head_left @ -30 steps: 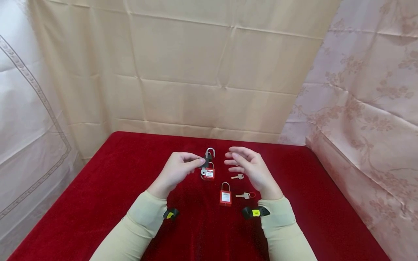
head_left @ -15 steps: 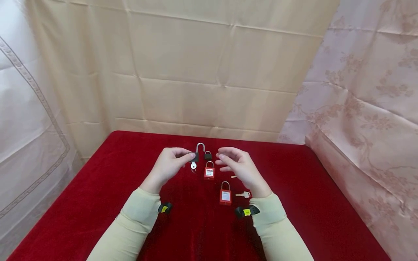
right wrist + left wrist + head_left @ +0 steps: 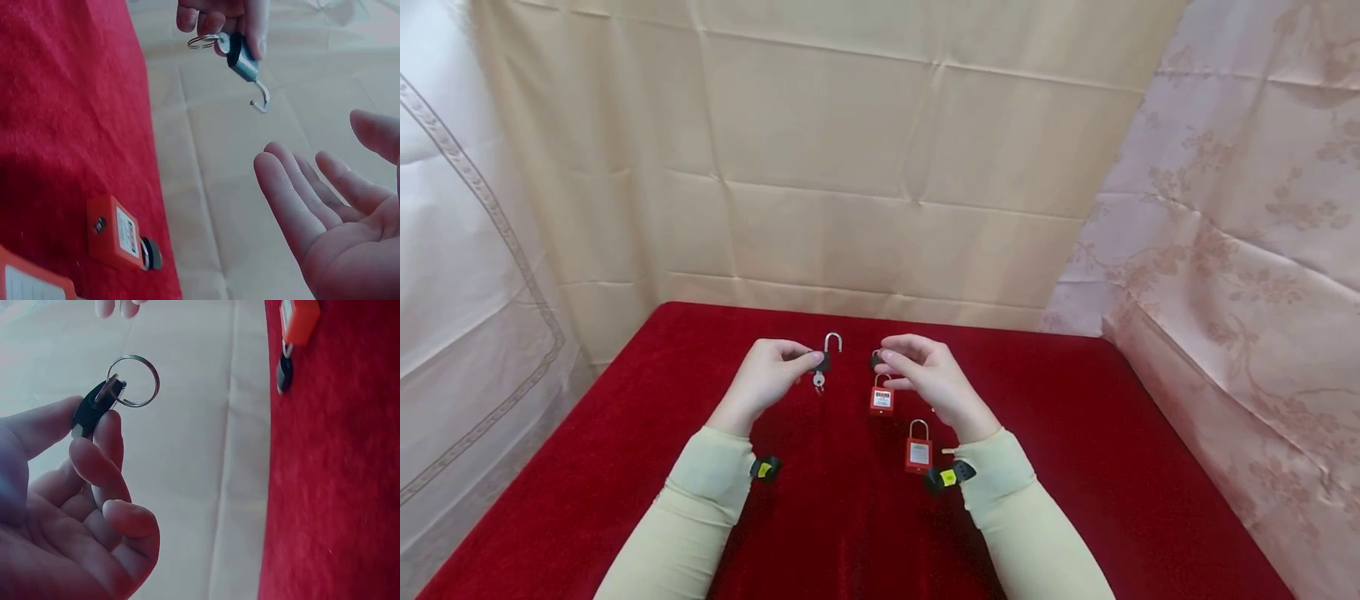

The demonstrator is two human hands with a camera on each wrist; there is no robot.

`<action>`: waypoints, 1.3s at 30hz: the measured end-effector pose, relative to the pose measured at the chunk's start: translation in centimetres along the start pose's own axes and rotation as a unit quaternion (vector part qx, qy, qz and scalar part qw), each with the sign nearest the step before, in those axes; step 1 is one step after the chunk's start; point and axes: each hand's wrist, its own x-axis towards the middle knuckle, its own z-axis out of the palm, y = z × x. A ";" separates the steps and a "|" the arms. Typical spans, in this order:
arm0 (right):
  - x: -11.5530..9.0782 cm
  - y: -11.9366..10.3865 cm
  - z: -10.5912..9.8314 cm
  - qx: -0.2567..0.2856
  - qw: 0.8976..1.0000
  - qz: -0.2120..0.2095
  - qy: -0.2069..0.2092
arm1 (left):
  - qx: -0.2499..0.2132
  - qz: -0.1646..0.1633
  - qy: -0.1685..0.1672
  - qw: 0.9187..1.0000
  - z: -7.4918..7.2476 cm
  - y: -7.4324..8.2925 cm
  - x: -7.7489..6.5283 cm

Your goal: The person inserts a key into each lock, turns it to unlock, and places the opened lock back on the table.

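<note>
Between thumb and fingers, my left hand pinches a black padlock above the table. Its silver shackle stands raised, with one end free. A key sits in the padlock's bottom, and a metal key ring hangs from it. To the right, my right hand is held in the air, holding nothing, with its fingers extended and apart in the right wrist view. Beyond its fingertips, a second black padlock is partly covered in the head view.
Two red padlocks lie on the red cloth, one farther off and one nearer. The tip of a loose key shows beside my right cuff. Beige curtain hangs behind the table.
My left hand has moved left with the black padlock, away from the second black one. My right hand has moved left too, now covering most of the loose keys.
</note>
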 end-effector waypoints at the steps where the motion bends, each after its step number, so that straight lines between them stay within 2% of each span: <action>1: 0.2 0.1 0.2 0.005 1.000 0.005 -0.003 | 0.003 -0.004 0.000 1.000 -0.2 -0.2 0.1; 11: 1.6 0.6 3.0 0.031 0.995 0.086 -0.025 | 0.048 -0.032 -0.005 0.998 -1.4 -2.3 0.7; 19: 2.8 1.2 5.3 0.035 0.991 0.127 -0.026 | 0.085 -0.065 -0.031 0.994 -2.2 -4.0 1.0; 28: 3.4 2.7 7.4 0.025 0.988 0.148 -0.046 | 0.086 -0.098 -0.043 0.991 -3.1 -5.8 1.1; 32: 3.6 3.1 8.3 0.013 0.986 0.160 -0.051 | 0.089 -0.102 -0.043 0.990 -3.4 -6.2 1.2; 39: 4.0 4.4 9.5 0.025 0.981 0.187 -0.054 | 0.102 -0.108 -0.058 0.987 -3.7 -6.8 1.0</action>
